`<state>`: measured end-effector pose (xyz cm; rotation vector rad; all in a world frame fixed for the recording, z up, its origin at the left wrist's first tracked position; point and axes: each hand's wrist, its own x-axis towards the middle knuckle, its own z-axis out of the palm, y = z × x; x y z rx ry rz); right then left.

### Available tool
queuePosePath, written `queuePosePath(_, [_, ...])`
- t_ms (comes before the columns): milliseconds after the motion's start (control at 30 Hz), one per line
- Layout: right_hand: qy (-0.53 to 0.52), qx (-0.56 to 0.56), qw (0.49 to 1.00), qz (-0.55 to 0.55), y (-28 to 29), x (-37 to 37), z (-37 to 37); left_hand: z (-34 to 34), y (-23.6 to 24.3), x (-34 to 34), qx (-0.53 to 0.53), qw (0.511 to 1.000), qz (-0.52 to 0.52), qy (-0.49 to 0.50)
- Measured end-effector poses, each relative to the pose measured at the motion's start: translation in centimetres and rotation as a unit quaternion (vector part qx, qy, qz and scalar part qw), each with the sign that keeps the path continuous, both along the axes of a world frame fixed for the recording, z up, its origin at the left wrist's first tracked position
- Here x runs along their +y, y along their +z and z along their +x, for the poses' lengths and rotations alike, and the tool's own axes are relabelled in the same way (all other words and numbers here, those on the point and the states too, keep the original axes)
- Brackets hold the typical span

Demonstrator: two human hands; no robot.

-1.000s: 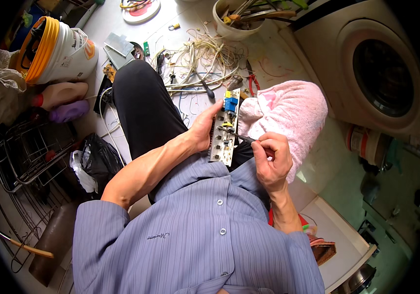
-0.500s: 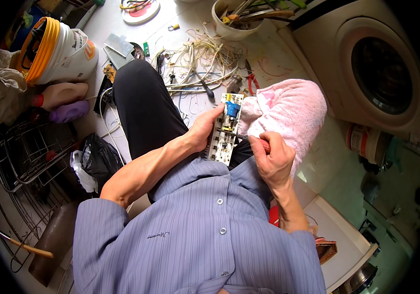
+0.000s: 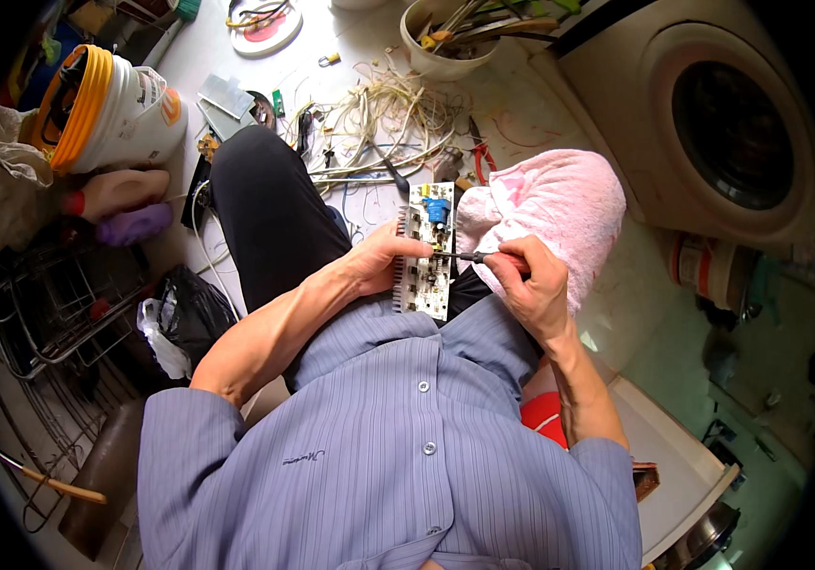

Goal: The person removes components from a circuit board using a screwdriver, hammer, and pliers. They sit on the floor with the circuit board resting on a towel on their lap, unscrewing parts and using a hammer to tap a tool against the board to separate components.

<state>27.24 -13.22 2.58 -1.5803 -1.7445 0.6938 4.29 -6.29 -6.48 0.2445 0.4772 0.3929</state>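
Upright above my lap stands a long, pale circuit board with a blue component near its far end. A dark finned heat sink runs along its left side. My left hand is closed on that side, its thumb lying over the board's middle; its other fingers are hidden behind. In my closed right hand is a red-handled screwdriver. Its dark shaft points left, and the tip is at the board's middle beside my left thumb; whether it touches a part is too small to tell.
A pink towel covers my right knee. Tangled wires and red-handled pliers lie on the floor ahead. A white tub of tools stands beyond, a washing machine at right, an orange-rimmed bucket at left.
My left thumb has come down from the board's upper left edge to its middle. The board is straighter and slightly farther left. The screwdriver lies more level, with more shaft showing.
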Motion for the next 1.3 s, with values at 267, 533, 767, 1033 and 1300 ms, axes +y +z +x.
queuePosePath(267, [-0.015, 0.048, 0.997, -0.051, 0.0, 0.3, 0.3, -0.5, 0.1, -0.6, 0.01, 1.0, 0.002, -0.007])
queuePosePath(533, [-0.02, 0.048, 0.997, -0.054, -0.3, 0.3, 0.8, -0.3, 0.2, -0.8, 0.02, 0.999, 0.021, 0.014])
queuePosePath(767, [-0.029, 0.057, 0.996, -0.055, -1.0, -0.2, 0.8, -0.3, -1.5, -0.9, 0.03, 0.999, 0.04, 0.012])
queuePosePath(1033, [-0.034, 0.077, 0.993, -0.086, -0.7, 0.2, 0.7, -0.4, -1.8, -0.9, 0.052, 0.997, 0.055, 0.029])
queuePosePath(1300, [-0.101, -0.107, 0.98, 0.133, 4.2, 2.3, 5.2, -1.2, 0.0, 2.4, 0.101, 0.982, 0.138, 0.077])
